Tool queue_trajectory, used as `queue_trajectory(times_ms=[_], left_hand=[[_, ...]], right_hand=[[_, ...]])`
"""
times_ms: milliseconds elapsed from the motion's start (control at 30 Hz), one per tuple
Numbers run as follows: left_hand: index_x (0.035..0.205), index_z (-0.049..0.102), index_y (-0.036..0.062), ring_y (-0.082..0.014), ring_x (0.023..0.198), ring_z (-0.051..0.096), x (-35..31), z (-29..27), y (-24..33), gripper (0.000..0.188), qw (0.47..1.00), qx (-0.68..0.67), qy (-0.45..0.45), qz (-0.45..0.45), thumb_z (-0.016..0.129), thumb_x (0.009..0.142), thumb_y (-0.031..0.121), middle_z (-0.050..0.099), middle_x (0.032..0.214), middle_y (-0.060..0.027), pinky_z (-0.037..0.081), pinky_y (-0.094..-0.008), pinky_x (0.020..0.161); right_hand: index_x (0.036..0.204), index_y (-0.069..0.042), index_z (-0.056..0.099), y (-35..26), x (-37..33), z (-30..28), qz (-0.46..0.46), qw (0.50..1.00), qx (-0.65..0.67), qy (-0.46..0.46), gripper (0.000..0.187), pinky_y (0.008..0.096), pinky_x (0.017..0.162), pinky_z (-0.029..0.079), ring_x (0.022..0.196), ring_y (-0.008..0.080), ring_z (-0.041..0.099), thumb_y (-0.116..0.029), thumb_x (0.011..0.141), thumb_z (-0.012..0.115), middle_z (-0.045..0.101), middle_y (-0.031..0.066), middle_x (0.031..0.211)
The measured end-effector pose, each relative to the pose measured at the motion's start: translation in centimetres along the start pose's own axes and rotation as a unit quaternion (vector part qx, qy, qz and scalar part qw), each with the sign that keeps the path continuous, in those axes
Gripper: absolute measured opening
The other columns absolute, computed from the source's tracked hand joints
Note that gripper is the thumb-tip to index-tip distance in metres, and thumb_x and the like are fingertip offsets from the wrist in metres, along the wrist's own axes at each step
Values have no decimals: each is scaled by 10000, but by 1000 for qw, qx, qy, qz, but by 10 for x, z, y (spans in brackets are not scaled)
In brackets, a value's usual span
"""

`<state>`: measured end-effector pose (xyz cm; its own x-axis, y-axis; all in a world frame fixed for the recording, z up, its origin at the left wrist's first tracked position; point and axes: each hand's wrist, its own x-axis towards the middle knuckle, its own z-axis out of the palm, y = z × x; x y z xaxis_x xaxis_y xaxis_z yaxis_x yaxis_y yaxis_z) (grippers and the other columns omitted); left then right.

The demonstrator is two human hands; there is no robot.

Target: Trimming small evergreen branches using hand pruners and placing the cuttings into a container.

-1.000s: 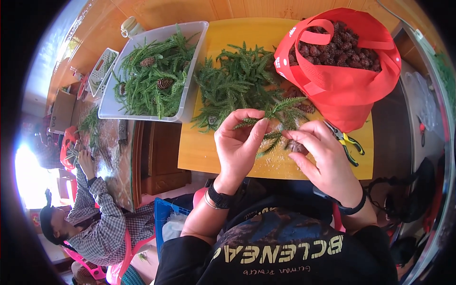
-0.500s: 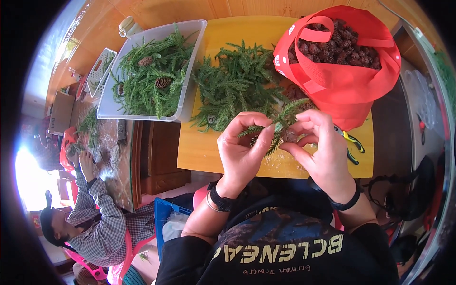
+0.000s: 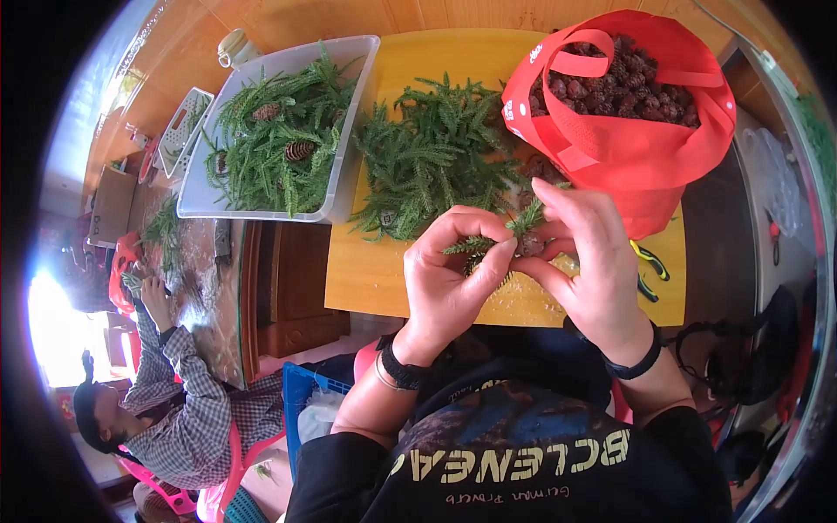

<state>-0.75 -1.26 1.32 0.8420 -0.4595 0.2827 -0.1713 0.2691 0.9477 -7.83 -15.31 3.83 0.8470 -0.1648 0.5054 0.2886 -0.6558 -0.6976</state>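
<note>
I see both forearms rise from the lower edge and lean inward, so the hands meet over the front part of the yellow table (image 3: 370, 295). The left hand (image 3: 449, 283) has its thumb and forefinger closed in a pinch, tips pointing right, the other fingers bent in behind; it has hold of a green sprig (image 3: 527, 218) and the needles poke out above and to the left of the fingertips. The right hand (image 3: 597, 253) stands partly open just beside it: I read the thumb as reaching left and low, one finger stretched up and left, the rest curled. A small brown cone (image 3: 530, 245) sits at the sprig between the two hands, next to the right thumb; whether that hand actually grips it I cannot tell, since the fingers cover the contact. Both wrists are bent toward each other and wear dark bands. Beyond the hands I have a pile of greenery (image 3: 436, 157), with a translucent tub (image 3: 351, 166) to its left and a red bag (image 3: 623, 179) of cones to its right. Near the right hand lie yellow-and-black pliers (image 3: 651, 261), partly hidden.
</note>
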Motion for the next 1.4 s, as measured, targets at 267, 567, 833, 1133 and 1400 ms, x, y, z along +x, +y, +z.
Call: queue_trajectory(times_ms=[267, 567, 833, 1133, 1400], left_hand=[[883, 587, -9, -70, 822, 542, 3, -7, 1, 104, 999, -7, -25, -38, 636, 791, -11, 563, 913, -34, 452, -169, 623], [913, 566, -27, -73, 861, 560, 1, -3, 2, 116, 997, -38, -10, -60, 614, 807, -33, 546, 948, -38, 504, -205, 710], [892, 546, -12, -93, 886, 535, 5, -4, -3, 117, 999, 31, -31, -23, 567, 801, -84, 528, 993, -59, 478, -222, 729], [913, 558, 1, -132, 919, 570, 2, -4, -12, 268, 998, 1, -53, 45, 723, 706, -39, 590, 986, -87, 492, -265, 792], [833, 584, 1, -160, 865, 606, -1, -6, -6, 208, 990, 100, -42, 95, 720, 691, -67, 623, 905, -104, 502, -273, 749]], right_hand=[[1211, -39, 514, 1, 7, 0, -79, 996, -47, -20, 651, 277, 668, 538, 861, 209, 609, 31, 607, 748, 540, 140, 1142], [1169, -34, 538, 2, 7, 4, -74, 995, -62, -19, 578, 298, 688, 531, 931, 252, 593, 9, 629, 739, 558, 123, 1104], [1069, -12, 565, 6, 4, 5, -31, 999, -31, -30, 479, 275, 641, 522, 773, 193, 617, 27, 624, 738, 560, 105, 1006], [1057, 2, 562, 4, 4, 2, -24, 999, -13, -30, 469, 269, 627, 526, 753, 174, 619, 89, 622, 712, 550, 115, 1037], [1074, -13, 569, -1, 9, -20, 26, 992, 50, -113, 385, 251, 609, 482, 802, 183, 601, -8, 708, 689, 596, 94, 1023]])
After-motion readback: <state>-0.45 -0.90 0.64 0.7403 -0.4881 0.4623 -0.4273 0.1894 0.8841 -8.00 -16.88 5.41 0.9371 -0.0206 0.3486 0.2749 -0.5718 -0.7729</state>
